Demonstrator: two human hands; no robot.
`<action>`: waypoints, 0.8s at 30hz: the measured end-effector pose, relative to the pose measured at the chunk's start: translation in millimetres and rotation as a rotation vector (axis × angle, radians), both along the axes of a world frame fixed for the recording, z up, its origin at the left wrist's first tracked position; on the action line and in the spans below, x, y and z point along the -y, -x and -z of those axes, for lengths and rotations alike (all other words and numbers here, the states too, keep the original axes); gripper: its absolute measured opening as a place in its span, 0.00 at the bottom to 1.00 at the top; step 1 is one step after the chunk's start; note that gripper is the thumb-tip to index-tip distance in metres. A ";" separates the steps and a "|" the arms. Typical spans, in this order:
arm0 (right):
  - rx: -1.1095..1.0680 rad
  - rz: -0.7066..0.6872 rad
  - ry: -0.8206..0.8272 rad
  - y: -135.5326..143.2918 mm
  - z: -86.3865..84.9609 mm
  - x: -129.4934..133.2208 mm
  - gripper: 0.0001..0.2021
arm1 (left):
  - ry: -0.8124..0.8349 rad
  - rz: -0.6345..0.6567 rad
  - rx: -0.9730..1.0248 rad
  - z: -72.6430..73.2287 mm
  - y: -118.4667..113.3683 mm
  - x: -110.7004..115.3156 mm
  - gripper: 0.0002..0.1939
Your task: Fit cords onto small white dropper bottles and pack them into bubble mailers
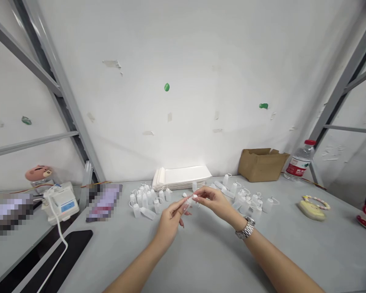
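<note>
The grey tabletop (189, 260) carries one cluster of small translucent bottles (144, 201) left of centre and another group of bottles (245, 206) on the right, some upright, some lying down. Behind them lies a white stack of sheets (187, 176). Farther right stand an open cardboard box (260, 167) and a red-capped water bottle (299, 165); nearer are a pale yellow item (311, 210) and a beaded loop (321, 202). A pixelated purple object (105, 202) lies at left.

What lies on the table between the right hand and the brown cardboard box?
Several small white plastic bottles, some upright, some on their sides, lie between the right hand and the box, in the head view.
</note>
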State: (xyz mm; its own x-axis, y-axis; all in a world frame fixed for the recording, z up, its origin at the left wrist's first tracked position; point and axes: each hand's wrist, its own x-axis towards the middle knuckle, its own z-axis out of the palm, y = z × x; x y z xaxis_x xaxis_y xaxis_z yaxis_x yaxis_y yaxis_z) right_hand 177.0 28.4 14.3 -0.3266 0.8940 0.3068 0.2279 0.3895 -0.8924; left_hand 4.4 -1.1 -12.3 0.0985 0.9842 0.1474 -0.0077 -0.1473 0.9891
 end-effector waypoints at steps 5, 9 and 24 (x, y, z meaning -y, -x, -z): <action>-0.021 -0.077 0.005 -0.8 -2.7 0.6 0.10 | -0.011 0.070 -0.015 1.1 2.3 -1.8 0.22; -0.052 -0.150 0.025 -2.8 -1.5 -1.5 0.10 | 0.010 0.094 -0.030 -0.4 3.1 -1.3 0.24; 0.209 -0.105 -0.077 -4.7 -0.7 0.3 0.10 | 0.057 0.112 -0.082 -1.9 3.8 -1.7 0.16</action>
